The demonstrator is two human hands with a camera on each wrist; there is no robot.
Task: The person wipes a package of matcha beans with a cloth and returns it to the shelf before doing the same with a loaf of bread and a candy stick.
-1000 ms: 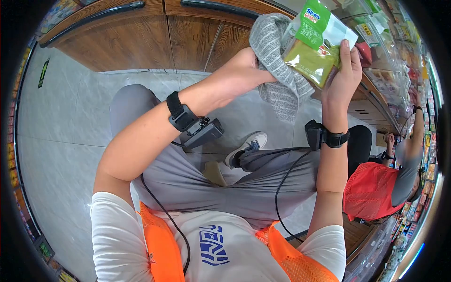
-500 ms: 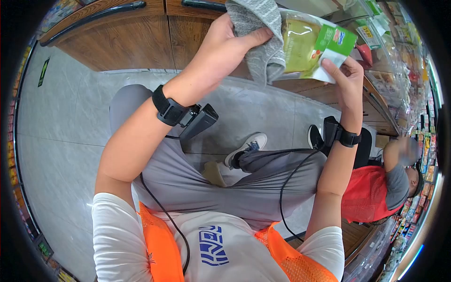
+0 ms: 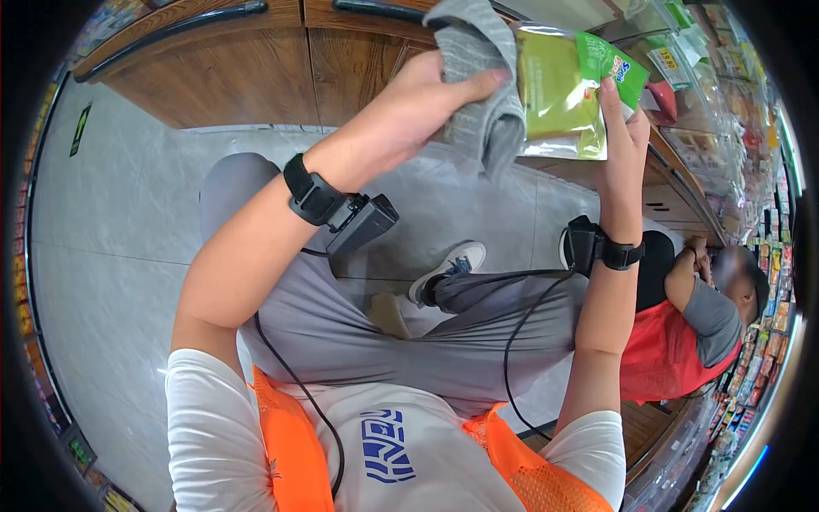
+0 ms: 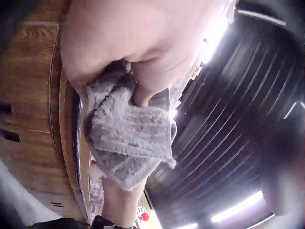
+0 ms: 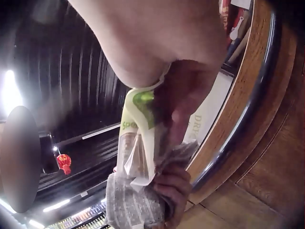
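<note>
The left hand (image 3: 422, 98) bunches a grey cloth (image 3: 478, 81), fingers curled around it, pressing it against a clear packet (image 3: 563, 85) holding a green block. The right hand (image 3: 623, 141) pinches that packet's right edge, raised before the wooden cabinet (image 3: 230, 77).

Green snack packet (image 3: 567, 81): white brand lettering "Spais", partly legible. White shirt (image 3: 388, 444): blue print, mirrored, unreadable. Shelf price tag (image 3: 666, 56): digits too small to read.
</note>
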